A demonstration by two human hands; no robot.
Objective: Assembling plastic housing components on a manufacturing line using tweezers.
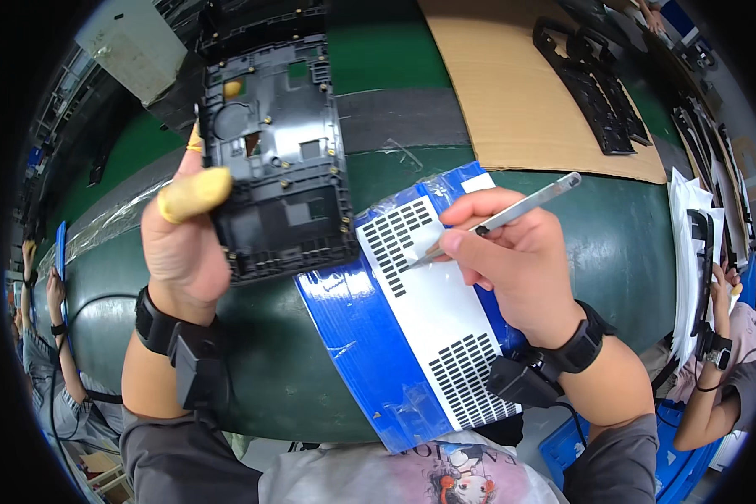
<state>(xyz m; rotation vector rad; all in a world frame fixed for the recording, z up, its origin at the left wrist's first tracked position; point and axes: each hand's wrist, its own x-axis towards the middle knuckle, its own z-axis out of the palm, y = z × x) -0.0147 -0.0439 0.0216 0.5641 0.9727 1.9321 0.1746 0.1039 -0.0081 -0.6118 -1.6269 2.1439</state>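
My left hand [185, 256] is closed on a black plastic housing [277, 181], tilted upright over the left of the table. A yellow finger cot covers the thumb, which presses on the near left edge. Ribs, cut-outs and small brass-coloured inserts show on the facing side. My right hand [525, 260] pinches metal tweezers [533, 202], their tips down at a white sheet [437, 315]. Rows of small black rectangular pieces sit at both ends of that sheet, with a bare band between. It lies on a blue, tape-covered board [349, 315]. Whether the tips grip a piece, I cannot tell.
On the green table [269, 370], a brown cardboard sheet [500, 101] holds more black plastic frames [592, 92]. A pale box [130, 42] stands at the far left. White sheets [689, 260] and a co-worker's arm [714, 361] are at the right; other people work at the left.
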